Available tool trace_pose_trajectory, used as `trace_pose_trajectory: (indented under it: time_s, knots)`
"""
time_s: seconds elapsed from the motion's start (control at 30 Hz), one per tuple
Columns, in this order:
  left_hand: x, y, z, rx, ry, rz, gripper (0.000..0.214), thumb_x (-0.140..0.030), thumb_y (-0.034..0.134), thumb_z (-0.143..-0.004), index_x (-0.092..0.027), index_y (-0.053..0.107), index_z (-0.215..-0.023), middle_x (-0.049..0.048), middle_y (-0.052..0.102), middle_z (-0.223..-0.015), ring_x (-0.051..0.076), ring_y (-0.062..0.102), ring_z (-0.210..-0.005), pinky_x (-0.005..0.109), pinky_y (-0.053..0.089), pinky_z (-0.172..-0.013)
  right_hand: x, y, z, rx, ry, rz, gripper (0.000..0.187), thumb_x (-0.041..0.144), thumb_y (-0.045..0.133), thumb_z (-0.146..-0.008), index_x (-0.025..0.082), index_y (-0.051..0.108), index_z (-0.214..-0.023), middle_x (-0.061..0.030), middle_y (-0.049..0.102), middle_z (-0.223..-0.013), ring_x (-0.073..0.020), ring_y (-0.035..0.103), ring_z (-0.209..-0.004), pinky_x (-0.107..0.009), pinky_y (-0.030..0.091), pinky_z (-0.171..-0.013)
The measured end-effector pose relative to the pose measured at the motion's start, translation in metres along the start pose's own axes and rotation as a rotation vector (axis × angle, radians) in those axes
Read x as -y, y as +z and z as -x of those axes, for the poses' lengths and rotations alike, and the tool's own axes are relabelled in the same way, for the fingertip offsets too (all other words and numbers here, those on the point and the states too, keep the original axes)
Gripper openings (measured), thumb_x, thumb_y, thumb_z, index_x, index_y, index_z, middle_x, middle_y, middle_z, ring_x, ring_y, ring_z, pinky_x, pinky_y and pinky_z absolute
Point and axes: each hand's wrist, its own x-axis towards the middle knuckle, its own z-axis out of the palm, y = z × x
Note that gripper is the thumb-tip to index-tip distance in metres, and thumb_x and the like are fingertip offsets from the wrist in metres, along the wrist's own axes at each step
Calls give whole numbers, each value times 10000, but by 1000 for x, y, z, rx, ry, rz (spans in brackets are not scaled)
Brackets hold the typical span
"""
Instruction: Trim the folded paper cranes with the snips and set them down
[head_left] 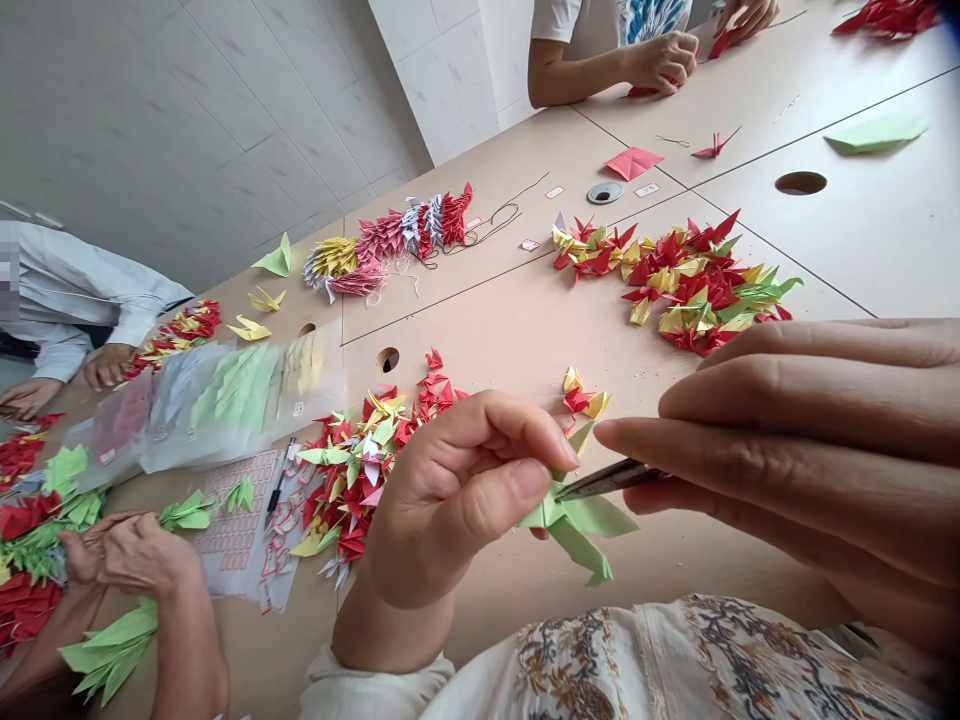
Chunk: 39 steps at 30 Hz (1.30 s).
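Note:
A light green folded paper crane (596, 516) is pinched between the thumb and forefinger of my left hand (457, 490). My right hand (817, 460) closes around a slim, dark metal tool (611, 478) with a pointed end; its rear part is covered by the fingers, so tweezers or small scissors cannot be told apart. The tool's tip touches the middle of the crane, between its folded points. Just beyond the hands lies a short cluster of red and yellow paper cranes (581, 398).
Strung red, yellow and green cranes (697, 275) lie right of centre; another heap (352, 470) sits left of my forearm. Plastic bags of folded paper (236, 395), a label sheet (240, 520) and a pen (276, 490) are further left. Co-workers' hands (146, 550) work at left and far side (664, 62).

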Motion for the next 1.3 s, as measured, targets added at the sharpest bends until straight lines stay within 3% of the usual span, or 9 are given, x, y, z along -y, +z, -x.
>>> trace_pose_trajectory:
  time_s: [0.1, 0.57, 1.03, 1.3]
  knots:
    - [0, 0, 0, -3, -8, -8, 70, -317, 737, -904, -265, 776, -931, 17, 575, -729, 137, 485, -612, 268, 377, -539, 0, -1, 0, 23, -70, 87, 99, 222, 703, -959, 213, 732, -1053, -28, 687, -874, -210, 623, -759, -403, 463, -693]
    - [1, 0, 1, 19, -8, 25, 67, -311, 730, -917, -270, 775, -944, 24, 595, -767, 149, 506, -659, 277, 401, -566, 3, -1, 1, 40, -39, 50, 55, 216, 645, -1001, 235, 693, -1021, -10, 684, -872, -198, 638, -774, -388, 478, -727]
    - [1, 0, -1, 34, -9, -35, 123, -358, 729, -909, -237, 744, -918, 24, 601, -764, 146, 492, -649, 278, 411, -590, 0, 2, -2, 17, -126, 85, 72, 229, 647, -1013, 209, 710, -1040, 1, 694, -847, -182, 649, -784, -379, 512, -733]
    - [6, -3, 0, 104, 15, 58, 85, -268, 682, -946, -255, 755, -989, 16, 589, -794, 139, 476, -685, 275, 364, -610, -1, 2, -2, -11, -173, 121, 78, 234, 628, -1026, 200, 699, -1033, 4, 670, -832, -174, 646, -769, -372, 511, -749]
